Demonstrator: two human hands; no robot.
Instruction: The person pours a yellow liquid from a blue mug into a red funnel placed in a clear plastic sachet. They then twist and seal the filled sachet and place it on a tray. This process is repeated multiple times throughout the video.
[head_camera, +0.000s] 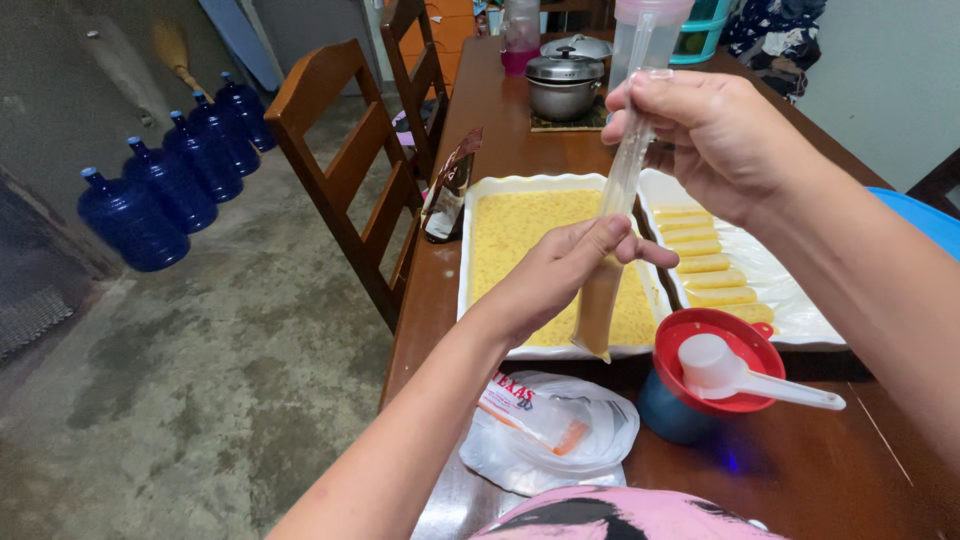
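Left hand (560, 270) is pinching with curled fingers (625, 240); right hand (715, 135), at one o'clock above, is gripping closed.

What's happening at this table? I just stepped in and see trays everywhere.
A person holds a long narrow plastic tube bag, partly filled with a tan mixture, upright over a white tray of yellow mixture. The right hand grips its empty top; the left hand pinches it lower down. A second tray to the right holds a row of filled yellow tubes. A white scoop rests in a red funnel nearby.
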